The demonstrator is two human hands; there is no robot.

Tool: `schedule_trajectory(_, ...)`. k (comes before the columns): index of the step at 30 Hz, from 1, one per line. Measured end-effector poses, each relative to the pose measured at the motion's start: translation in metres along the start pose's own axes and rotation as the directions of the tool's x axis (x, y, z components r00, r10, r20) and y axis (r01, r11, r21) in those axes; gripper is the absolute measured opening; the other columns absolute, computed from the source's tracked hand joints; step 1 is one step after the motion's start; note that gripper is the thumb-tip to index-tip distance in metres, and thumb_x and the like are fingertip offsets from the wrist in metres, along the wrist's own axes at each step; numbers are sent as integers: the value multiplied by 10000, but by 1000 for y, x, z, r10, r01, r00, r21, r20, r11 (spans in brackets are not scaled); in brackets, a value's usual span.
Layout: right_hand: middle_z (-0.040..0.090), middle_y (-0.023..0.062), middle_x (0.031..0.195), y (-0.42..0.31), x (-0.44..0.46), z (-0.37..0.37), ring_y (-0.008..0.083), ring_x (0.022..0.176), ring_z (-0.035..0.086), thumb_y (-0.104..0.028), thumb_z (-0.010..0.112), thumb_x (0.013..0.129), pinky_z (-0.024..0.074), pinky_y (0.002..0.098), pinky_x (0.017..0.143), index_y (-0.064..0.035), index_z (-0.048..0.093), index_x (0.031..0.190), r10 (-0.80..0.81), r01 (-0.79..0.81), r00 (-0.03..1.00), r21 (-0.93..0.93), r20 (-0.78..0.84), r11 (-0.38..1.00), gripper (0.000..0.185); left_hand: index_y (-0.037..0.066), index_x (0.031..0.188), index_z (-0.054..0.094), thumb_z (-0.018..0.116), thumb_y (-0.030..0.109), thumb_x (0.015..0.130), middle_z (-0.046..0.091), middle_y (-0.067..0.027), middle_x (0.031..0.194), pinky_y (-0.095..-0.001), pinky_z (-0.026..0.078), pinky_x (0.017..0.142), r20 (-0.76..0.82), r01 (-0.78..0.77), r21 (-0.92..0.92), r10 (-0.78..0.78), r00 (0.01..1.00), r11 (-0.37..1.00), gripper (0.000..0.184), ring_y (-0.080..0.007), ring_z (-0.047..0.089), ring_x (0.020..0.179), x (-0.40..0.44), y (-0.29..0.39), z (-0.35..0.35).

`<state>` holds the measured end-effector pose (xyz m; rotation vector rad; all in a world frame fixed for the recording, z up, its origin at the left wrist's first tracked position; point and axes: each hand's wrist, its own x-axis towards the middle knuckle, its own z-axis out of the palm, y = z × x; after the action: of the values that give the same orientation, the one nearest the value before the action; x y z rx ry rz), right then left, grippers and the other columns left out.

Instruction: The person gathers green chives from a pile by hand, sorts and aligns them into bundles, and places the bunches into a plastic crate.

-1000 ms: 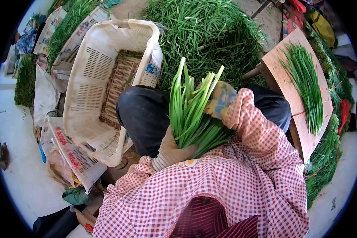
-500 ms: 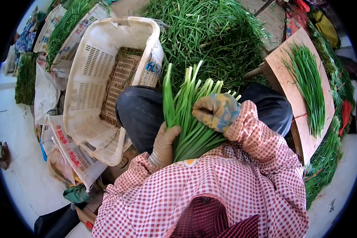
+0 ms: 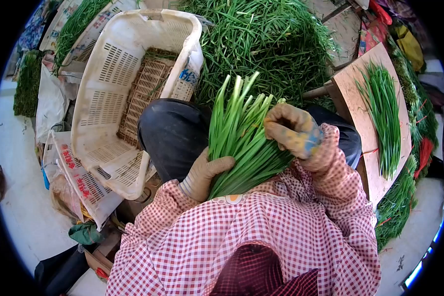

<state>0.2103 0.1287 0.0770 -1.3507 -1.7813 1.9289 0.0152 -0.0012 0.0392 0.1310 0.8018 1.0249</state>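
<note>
White slotted panel with red printed characters [image 3: 88,173], lying aslant, well to the left of the left fingers [image 3: 222,164]. Rectangular off-white plastic crate [image 3: 101,93], slotted walls, brown-stained slatted bottom, tilted, to the left of and beyond the same fingers. Bent leg in dark trousers [image 3: 167,135], between crate and left fingers. Left hand [image 3: 198,175] in a beige knit glove: thumb laid across the lower part of the bunch, fingers clamped on it, their tips hidden. Bunch of long flat green leaves with pale stalk ends [image 3: 241,143]: in the left fingers, fanned, stalk ends pointing away from the wearer, right edge just beside the right fingers [image 3: 285,112]. Large loose heap of tangled green leaves [image 3: 261,49]: beyond the fingers of both hands. Right hand [image 3: 297,132] in a beige glove with blue and yellow patches: fingers curled, near the stalk ends; whether they pinch a stalk cannot be told. Flat tan board surface [image 3: 357,106]: to the right of the right fingers, well apart, bearing a narrow sheaf of straight green leaves [image 3: 384,121]. Tuft of thin red strands [image 3: 423,154]: farther right of those fingers, beyond the board.
</note>
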Motion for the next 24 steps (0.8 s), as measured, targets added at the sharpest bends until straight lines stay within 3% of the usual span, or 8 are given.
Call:
schedule_trajectory(1,660,95,838,4,2,3,159,759,621,-166,562,872,490,297,664,-16,643,927,-2,2,1000,1,-1,1000,179,-3,1317,425,718,206,778,569,-136,1204,-346,466,929,0,-1,2,1,1000,1000,648,-223,571,1069,0,0,-1)
schedule_trajectory(3,655,92,790,14,6,9,180,684,617,-154,546,895,487,316,619,-54,639,995,-274,245,962,-413,-11,877,169,-9,1318,433,719,202,780,566,-149,1222,-359,464,948,51,120,-84,-116,992,989,645,-241,570,1089,0,0,-4)
schedule_trajectory(4,651,102,803,12,4,11,246,754,629,-170,537,894,494,334,681,-64,642,987,-224,191,974,-437,-24,879,175,-15,1312,443,686,184,798,568,-155,1223,-366,466,957,59,115,-134,-107,992,984,602,-251,576,1086,0,-2,-4)
schedule_trajectory(8,655,118,819,20,4,13,280,786,640,-161,550,883,504,351,678,-68,642,995,-209,193,977,-573,38,797,172,-9,1307,453,651,174,814,575,-151,1214,-364,469,952,-61,57,-209,-71,996,976,562,-249,584,1070,-2,-9,-6)
schedule_trajectory(15,660,140,818,1,11,23,261,751,650,-116,550,885,516,336,685,-17,648,1005,-296,205,949,-503,-108,840,184,6,1272,496,613,183,826,599,-113,1153,-340,480,895,-201,-86,-135,58,978,987,494,-209,589,1004,-6,-15,-5)
schedule_trajectory(17,666,157,866,5,18,21,285,801,652,-151,549,882,515,360,710,-20,649,1014,-151,153,987,-665,61,731,211,1,1261,505,625,197,817,603,-112,1147,-339,481,890,-229,-121,31,125,965,992,499,-208,590,999,-9,-13,-7)
schedule_trajectory(19,668,155,872,12,15,17,292,821,651,-172,550,883,513,366,719,-24,647,1023,-135,196,981,-684,142,703,226,-1,1254,511,634,205,812,608,-112,1139,-337,485,883,-252,-163,10,160,955,987,504,-208,593,990,-10,-15,-2)
schedule_trajectory(24,665,151,859,13,4,7,284,806,647,-172,556,869,506,359,714,-23,642,1026,-130,173,985,-606,115,776,233,-11,1231,529,654,214,798,627,-112,1108,-337,500,858,-262,-203,15,200,944,979,504,-212,610,958,-8,-17,-2)
